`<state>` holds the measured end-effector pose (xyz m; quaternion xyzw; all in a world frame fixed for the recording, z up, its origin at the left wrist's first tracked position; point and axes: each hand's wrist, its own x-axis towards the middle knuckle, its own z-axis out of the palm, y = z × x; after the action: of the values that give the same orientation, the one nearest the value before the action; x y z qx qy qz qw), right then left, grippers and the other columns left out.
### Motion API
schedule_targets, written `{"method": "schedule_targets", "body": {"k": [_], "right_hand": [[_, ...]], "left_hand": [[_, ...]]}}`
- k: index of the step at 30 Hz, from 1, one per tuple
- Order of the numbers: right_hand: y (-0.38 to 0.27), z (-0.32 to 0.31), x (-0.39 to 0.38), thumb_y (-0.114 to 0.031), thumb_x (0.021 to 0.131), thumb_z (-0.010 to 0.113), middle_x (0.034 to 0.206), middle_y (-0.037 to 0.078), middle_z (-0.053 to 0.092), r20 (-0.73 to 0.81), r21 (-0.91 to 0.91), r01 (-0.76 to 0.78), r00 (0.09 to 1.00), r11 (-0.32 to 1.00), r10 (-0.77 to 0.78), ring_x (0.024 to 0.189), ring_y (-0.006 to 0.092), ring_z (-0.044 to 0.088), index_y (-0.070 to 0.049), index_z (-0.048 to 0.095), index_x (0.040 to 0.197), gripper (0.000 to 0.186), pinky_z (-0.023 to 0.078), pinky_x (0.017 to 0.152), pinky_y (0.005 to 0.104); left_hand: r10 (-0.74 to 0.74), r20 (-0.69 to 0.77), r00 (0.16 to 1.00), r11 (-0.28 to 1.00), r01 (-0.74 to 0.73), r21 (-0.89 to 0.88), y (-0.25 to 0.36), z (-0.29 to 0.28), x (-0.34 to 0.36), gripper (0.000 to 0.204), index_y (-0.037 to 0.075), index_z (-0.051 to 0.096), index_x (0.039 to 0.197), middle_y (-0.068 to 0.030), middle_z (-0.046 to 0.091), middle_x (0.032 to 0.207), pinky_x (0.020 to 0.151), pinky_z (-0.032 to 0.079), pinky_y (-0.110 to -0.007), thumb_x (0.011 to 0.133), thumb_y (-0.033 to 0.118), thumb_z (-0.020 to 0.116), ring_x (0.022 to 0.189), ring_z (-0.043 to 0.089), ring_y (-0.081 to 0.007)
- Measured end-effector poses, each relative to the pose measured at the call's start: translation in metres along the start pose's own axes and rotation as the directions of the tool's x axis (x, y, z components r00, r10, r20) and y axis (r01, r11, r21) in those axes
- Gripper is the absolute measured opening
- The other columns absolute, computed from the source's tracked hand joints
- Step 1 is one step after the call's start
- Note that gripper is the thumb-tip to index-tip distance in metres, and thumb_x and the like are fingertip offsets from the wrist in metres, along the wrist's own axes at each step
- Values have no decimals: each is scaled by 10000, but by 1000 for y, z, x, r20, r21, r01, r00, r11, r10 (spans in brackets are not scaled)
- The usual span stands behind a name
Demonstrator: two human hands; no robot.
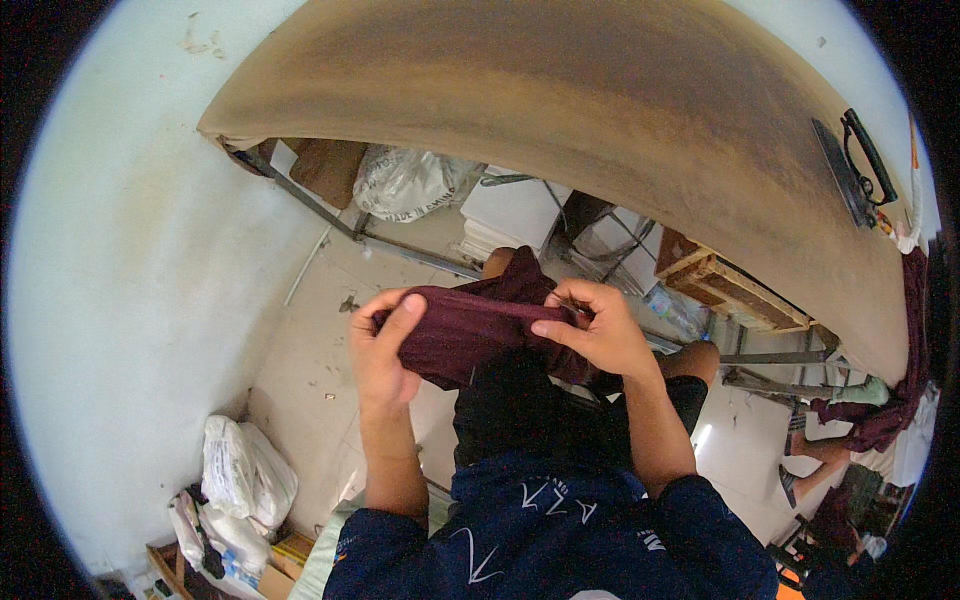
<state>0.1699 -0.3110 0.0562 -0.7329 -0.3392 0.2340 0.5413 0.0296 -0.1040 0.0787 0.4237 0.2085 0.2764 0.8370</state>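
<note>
A dark maroon garment (470,325) is stretched between both hands in front of my body, its lower part hanging over my lap. My left hand (382,350) grips its left end, thumb lying on top of the folded edge. My right hand (592,325) pinches the right end with fingers curled over the cloth. Above the hands curves a large brown padded table (560,110), its edge just beyond the garment.
A flat iron (858,165) rests on the table at far right. Under the table sit a clear plastic bag (405,185), white boxes (512,210) and a wooden crate (725,285). White bags (240,480) lie on the floor at lower left. Another person's legs (835,440) show at right.
</note>
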Motion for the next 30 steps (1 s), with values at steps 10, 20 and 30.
{"method": "schedule_targets", "body": {"k": [10,20,30], "right_hand": [[26,-31,-16,-198,739,836,671,-89,499,19,102,-109,994,989,108,604,15,410,-53,621,801,267,320,515,209],[-8,-14,-11,-176,790,794,705,-25,586,140,113,31,989,993,-47,656,60,499,-35,652,853,210,410,595,246],[-16,0,6,-122,853,719,822,-39,552,101,436,36,991,899,-89,791,73,501,-37,581,924,178,405,715,245]], "left_hand": [[143,0,990,989,-143,-34,31,-33,15,127,-25,640,938,-118,682,860,726,537,-332,871,82,631,763,668,-204],[152,236,960,978,-112,-176,23,-35,22,189,27,506,907,-57,505,857,753,438,-302,877,209,546,807,520,-160],[202,160,966,948,-234,216,13,-1,13,149,62,471,917,-39,482,794,681,350,-255,990,192,462,721,423,-112]]}}
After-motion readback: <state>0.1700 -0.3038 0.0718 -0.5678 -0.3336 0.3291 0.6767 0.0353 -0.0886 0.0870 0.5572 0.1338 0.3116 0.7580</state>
